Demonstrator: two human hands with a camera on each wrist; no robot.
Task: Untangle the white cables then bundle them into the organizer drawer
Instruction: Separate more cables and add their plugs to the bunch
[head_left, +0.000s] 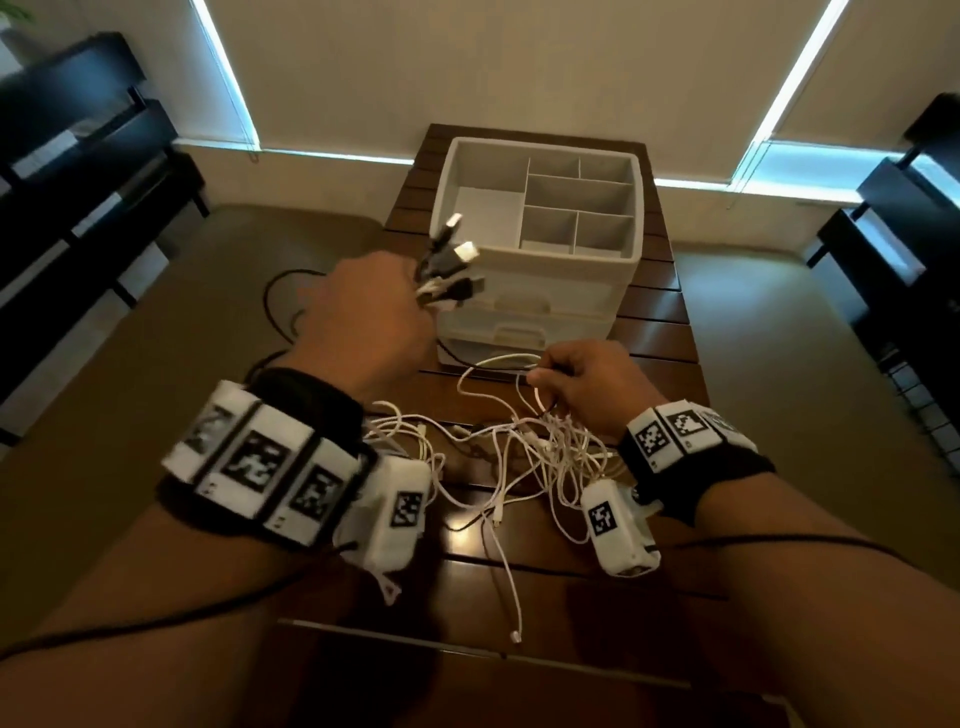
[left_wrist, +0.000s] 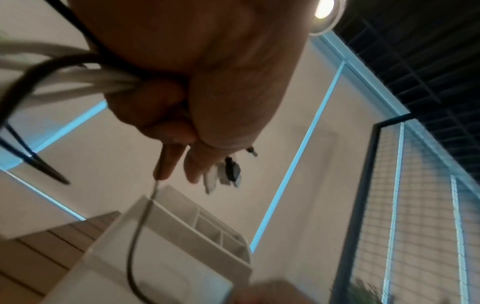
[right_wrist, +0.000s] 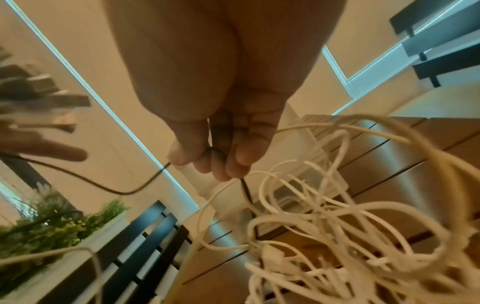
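A tangle of white cables (head_left: 519, 452) lies on the wooden table (head_left: 660, 322) between my wrists. My left hand (head_left: 374, 312) is raised in front of the white organizer (head_left: 540, 249) and grips a bunch of cable ends (head_left: 457, 260), white and black, whose USB plugs (left_wrist: 223, 174) stick out past the fingers. My right hand (head_left: 582, 384) pinches a thin black cable (right_wrist: 244, 191) and white cable strands (right_wrist: 324, 205) just above the tangle. The organizer's top tray has several empty compartments; its front drawers look closed.
A black cable (head_left: 280, 306) loops off the table's left side. Dark shelving (head_left: 88, 171) stands at the left, a dark rack (head_left: 904, 218) at the right. A green plant (right_wrist: 52, 226) sits low beyond the table. The table's near edge (head_left: 395, 642) is close to my arms.
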